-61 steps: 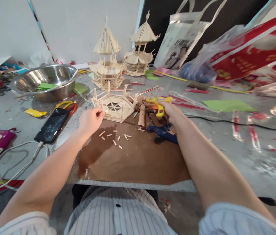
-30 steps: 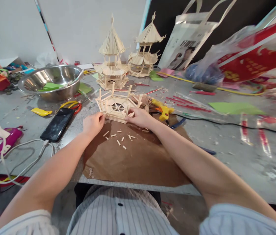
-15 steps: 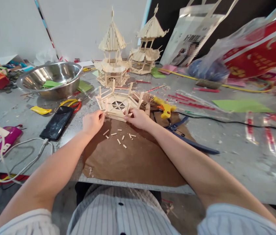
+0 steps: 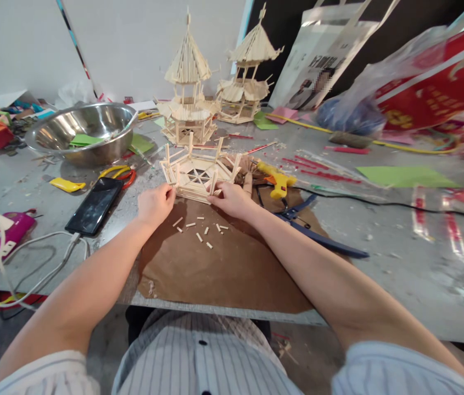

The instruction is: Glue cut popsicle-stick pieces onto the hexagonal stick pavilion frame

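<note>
A six-sided base of pale wooden sticks (image 4: 193,193), with short posts standing at its corners, rests at the back of a brown paper sheet (image 4: 223,274). My left hand (image 4: 155,206) is closed at its front left corner, fingertips curled by a post there. At the front right corner, my right hand (image 4: 232,198) pinches the base beside another post. Several short cut stick pieces (image 4: 200,237) lie scattered on the paper in front of the base. Two finished-looking stick pagodas, a nearer one (image 4: 188,66) and a farther one (image 4: 254,46), stand behind it.
Right of the base lie a yellow glue gun (image 4: 280,184) and a dark blue-handled cutter (image 4: 322,238). To the left are a phone (image 4: 95,206) on a white cable, a yellow knife (image 4: 67,184) and a steel bowl (image 4: 34,144). Bags (image 4: 433,82) stand at back right.
Both hands stay at the same front corners of the stick base. Only a very slight shift of the whole view shows.
</note>
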The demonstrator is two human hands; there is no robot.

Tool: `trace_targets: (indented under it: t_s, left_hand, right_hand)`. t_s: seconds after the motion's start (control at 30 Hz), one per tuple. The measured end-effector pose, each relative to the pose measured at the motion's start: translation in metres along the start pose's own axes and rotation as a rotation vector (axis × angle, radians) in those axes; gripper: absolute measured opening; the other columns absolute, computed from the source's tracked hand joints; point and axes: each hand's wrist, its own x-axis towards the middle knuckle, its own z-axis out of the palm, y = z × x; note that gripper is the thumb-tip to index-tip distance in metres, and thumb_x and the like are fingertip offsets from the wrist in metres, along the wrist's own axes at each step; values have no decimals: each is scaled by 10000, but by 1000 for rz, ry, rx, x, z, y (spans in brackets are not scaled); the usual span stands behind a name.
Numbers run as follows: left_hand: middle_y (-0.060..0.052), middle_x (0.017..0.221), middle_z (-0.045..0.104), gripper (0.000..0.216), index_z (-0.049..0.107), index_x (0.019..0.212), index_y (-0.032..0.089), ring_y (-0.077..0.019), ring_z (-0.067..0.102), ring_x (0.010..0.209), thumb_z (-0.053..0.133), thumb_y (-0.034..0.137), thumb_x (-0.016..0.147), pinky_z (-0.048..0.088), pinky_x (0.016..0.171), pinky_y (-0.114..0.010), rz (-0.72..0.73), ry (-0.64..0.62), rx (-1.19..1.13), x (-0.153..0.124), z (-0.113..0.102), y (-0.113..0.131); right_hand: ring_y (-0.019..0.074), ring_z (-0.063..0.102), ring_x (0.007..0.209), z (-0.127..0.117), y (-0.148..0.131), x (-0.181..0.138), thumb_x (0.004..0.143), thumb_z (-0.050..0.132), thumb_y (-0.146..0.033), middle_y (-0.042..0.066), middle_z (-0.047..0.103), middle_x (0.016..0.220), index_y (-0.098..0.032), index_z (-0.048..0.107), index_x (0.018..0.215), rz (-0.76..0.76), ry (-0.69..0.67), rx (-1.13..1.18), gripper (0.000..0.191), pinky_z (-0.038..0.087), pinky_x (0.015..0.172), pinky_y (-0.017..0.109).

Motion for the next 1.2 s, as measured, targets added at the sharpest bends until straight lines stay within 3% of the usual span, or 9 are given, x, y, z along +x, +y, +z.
trace_targets:
  t_s: [1.2]
  left_hand:
    - [-43, 745, 689, 296, 643, 793, 203, -213, 636, 724, 399, 364, 838, 393, 625, -283, 12, 25, 54, 4, 7, -2]
  right_hand:
    - [157, 599, 754, 4, 3, 3, 781, 522, -232, 63, 656, 832, -134, 616, 954, -21, 6, 1, 220, 423, 725, 245]
